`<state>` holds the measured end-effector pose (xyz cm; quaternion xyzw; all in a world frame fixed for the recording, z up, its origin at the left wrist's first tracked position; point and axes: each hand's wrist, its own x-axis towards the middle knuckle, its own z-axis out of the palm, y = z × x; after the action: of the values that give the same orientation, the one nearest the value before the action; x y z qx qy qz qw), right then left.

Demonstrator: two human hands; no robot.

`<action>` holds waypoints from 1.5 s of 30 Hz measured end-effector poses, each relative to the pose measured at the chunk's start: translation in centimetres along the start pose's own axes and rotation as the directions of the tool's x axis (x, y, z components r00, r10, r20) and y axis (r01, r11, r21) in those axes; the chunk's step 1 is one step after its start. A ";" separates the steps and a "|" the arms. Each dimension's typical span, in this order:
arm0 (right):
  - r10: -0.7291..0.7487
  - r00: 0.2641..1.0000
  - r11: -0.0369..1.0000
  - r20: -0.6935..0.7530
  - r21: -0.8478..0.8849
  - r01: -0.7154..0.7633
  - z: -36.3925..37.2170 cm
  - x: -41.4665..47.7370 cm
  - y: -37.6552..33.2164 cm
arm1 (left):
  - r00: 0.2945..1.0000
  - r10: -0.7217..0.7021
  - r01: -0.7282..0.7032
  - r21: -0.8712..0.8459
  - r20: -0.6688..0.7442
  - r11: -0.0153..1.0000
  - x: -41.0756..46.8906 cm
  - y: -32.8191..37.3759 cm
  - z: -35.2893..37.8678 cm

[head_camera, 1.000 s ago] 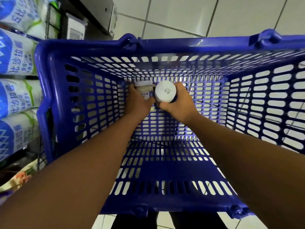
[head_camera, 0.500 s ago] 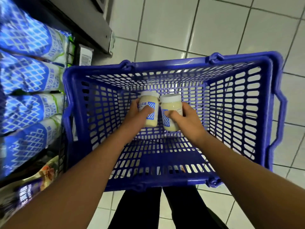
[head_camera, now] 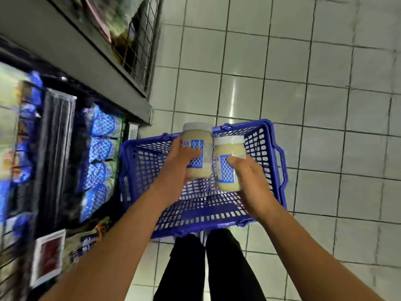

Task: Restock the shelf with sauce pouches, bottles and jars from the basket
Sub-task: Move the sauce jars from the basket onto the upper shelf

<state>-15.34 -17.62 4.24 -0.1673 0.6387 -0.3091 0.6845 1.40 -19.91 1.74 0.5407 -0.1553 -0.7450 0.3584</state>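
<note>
Left hand (head_camera: 175,170) gripped left jar (head_camera: 197,135), right hand (head_camera: 251,181) gripped right jar (head_camera: 230,148), above basket (head_camera: 134,170). I judged: hold upright, not knocking together, carry to shelf (head_camera: 86,61).

Overall level: dim and cool-toned; the floor tiles (head_camera: 282,94) are the brightest area.
Light source: overhead and out of view, shown by a vertical glare streak on one tile.
Shadows: the shelf (head_camera: 71,46) bays at left are dark; the trouser legs (head_camera: 208,268) read flat black.
Motion blur: heavy along the left edge, smearing the blue pouches (head_camera: 104,148) and the wire rack (head_camera: 138,40).
Centre: the left jar (head_camera: 197,134) and right jar (head_camera: 230,148) are slightly soft, their label print illegible.
Distortion: wide-angle; tile lines bow toward the right edge.
</note>
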 end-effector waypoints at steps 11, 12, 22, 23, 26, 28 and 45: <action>-0.152 0.988 0.985 0.034 0.087 0.148 2.0 -17.1 -15.5 | 0.983 0.171 -0.169 -0.039 0.072 0.985 -13.8 14.3 10.3; -0.173 0.984 0.983 0.037 0.077 0.169 2.2 -18.4 -16.9 | 0.980 0.184 -0.181 -0.036 0.072 0.983 -14.9 15.5 11.0; -0.270 0.949 0.963 0.163 0.037 0.268 5.3 -28.9 -26.7 | 0.933 0.347 -0.342 -0.062 0.097 0.938 -25.6 25.6 15.1; -0.276 0.944 0.960 0.181 0.019 0.278 5.6 -29.6 -27.2 | 0.926 0.367 -0.363 -0.066 0.089 0.930 -26.6 26.1 15.3; -0.289 0.922 0.953 0.257 -0.015 0.303 6.5 -31.7 -28.8 | 0.903 0.428 -0.424 -0.075 0.047 0.903 -29.6 27.4 15.7; -0.301 0.903 0.945 0.307 -0.027 0.325 7.1 -33.0 -29.7 | 0.888 0.461 -0.458 -0.096 0.004 0.884 -31.6 27.9 15.9; -0.226 0.528 0.860 0.819 -0.087 0.503 11.9 -44.0 -30.4 | 0.552 0.679 -0.779 -0.009 -0.484 0.627 -49.8 23.0 15.9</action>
<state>-9.78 -14.52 58.65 -0.5227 0.2631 -0.2367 0.7756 3.09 -3.40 56.38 0.5339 -0.1980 -0.3981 0.7192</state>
